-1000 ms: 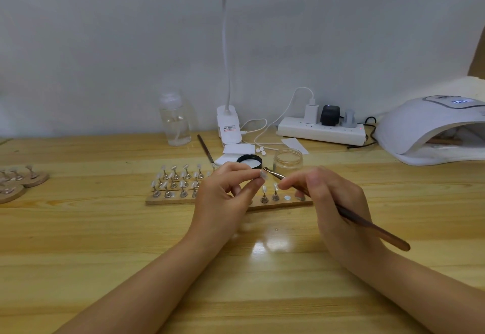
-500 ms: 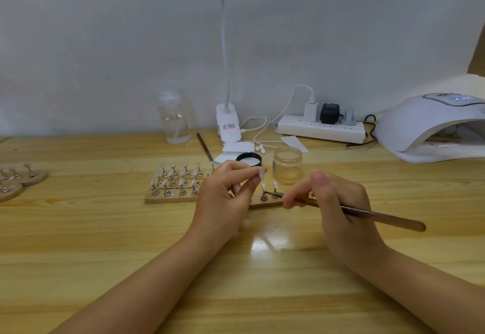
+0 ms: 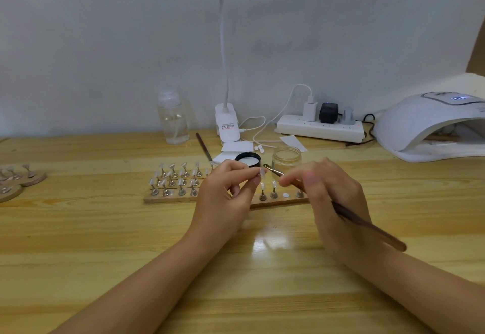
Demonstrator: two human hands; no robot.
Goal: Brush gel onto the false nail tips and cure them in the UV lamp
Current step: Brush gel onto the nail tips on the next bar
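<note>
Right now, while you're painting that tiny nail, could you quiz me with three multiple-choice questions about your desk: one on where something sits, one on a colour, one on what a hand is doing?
1. Where is the UV lamp?
A. far right of the table
B. far left of the table
C. in front of the wooden board

2. What colour is the rim of the lid lying behind the left hand?
A. red
B. black
C. yellow

3. What is the left hand doing?
A. lying flat on the table
B. gripping the clear bottle
C. pinching a nail tip

Key: 1 A, the white dome sits at the table's right edge. 2 B, a black ring surrounds the lid's white inside. 3 C, a nail tip sits between its fingertips, while the right hand holds the brush pointed at it.
</note>
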